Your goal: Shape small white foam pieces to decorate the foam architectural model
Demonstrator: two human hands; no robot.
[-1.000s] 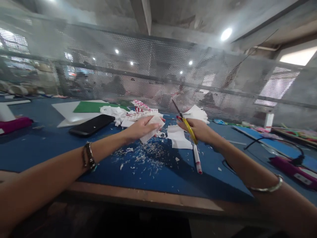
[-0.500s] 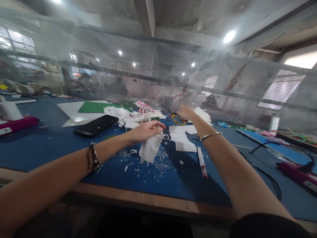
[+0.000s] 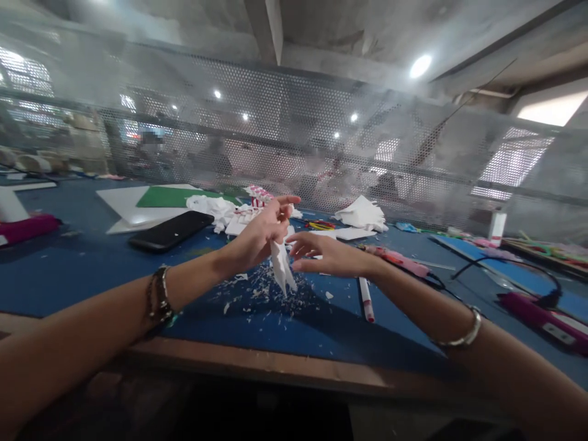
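My left hand (image 3: 260,236) pinches a folded white paper (image 3: 281,271) that hangs down over a scatter of paper scraps (image 3: 271,293) on the blue table (image 3: 92,269). My right hand (image 3: 321,254) is open beside the paper, fingers spread towards it, holding nothing. The yellow-handled scissors (image 3: 319,225) lie on the table behind my hands. A white marker with a red tip (image 3: 366,299) lies just right of the scraps.
A black phone (image 3: 171,230) lies at left, near a green sheet on white boards (image 3: 169,197). Piles of cut white paper (image 3: 362,214) sit at the back. A perforated screen (image 3: 294,141) closes the far side. A cable and a magenta tool (image 3: 537,306) lie at right.
My right hand put the scissors down at the back of the table and came back empty beside the paper. My left hand lifted the folded paper, which now hangs down.
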